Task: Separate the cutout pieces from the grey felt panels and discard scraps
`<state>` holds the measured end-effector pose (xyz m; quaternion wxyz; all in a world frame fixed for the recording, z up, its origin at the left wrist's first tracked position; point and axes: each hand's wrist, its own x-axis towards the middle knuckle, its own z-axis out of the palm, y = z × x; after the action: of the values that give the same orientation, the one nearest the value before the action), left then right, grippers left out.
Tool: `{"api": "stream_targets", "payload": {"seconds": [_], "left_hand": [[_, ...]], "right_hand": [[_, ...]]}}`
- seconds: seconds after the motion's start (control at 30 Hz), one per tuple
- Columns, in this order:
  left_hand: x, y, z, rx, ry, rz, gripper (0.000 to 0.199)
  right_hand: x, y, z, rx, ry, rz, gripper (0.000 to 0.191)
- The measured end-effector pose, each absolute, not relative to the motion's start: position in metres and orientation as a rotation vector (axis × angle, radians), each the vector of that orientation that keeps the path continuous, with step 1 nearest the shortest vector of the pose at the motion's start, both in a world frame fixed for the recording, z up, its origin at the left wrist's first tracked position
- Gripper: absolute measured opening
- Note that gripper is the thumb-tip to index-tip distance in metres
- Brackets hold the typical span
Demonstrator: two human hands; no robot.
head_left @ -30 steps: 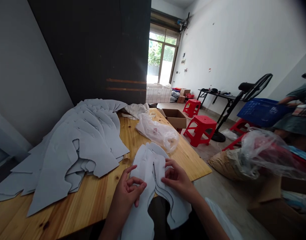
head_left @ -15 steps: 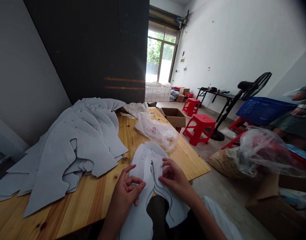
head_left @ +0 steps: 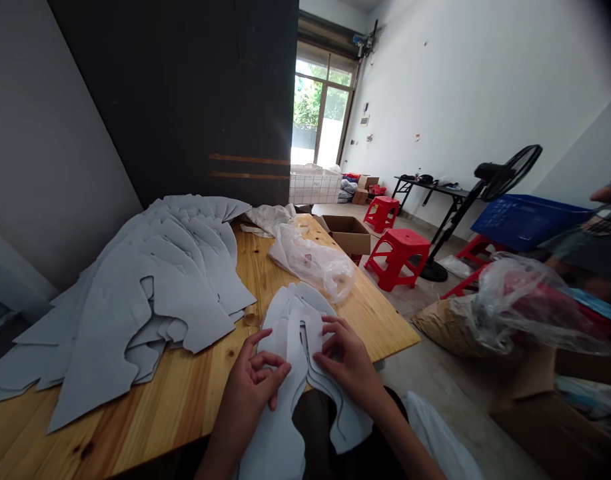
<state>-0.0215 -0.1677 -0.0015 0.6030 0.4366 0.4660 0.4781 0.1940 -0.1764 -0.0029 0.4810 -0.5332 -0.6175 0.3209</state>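
Note:
A small pile of white curved cut-out sheets (head_left: 276,417), with a narrow slit down the middle, hangs over the table's near edge towards me. My left hand (head_left: 258,373) rests over its left side, thumb and a bent finger brought together and the index finger raised. Whatever lies between those fingertips is too small to make out. On the other side of the slit, my right hand (head_left: 342,357) pinches the top sheet's right part between thumb and curled fingers. A small brown ring (head_left: 251,320) lies by the pile's left edge.
A large heap of similar white cut-outs (head_left: 115,320) covers the left of the wooden table (head_left: 380,320). Behind my hands lies a clear plastic bag (head_left: 315,263). Beyond the table are an open cardboard box (head_left: 346,233), red stools (head_left: 400,253), a fan (head_left: 505,177) and a person (head_left: 592,247).
My right hand has shifted slightly left, and the right part of the cut-out sheets has come inward with it. My left hand looks unmoved.

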Motion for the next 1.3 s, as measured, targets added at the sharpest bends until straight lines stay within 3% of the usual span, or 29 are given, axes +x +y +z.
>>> {"api": "stream_targets", "payload": {"seconds": [0.63, 1.3], "left_hand": [[-0.021, -0.171, 0.000, 1.111, 1.081, 1.078, 0.072], [-0.019, -0.178, 0.002, 1.056, 1.044, 1.068, 0.066]], "right_hand": [[0.197, -0.183, -0.009, -1.415, -1.647, 0.547, 0.026], [0.192, -0.171, -0.004, -1.609, -1.578, 0.636, 0.028]]}}
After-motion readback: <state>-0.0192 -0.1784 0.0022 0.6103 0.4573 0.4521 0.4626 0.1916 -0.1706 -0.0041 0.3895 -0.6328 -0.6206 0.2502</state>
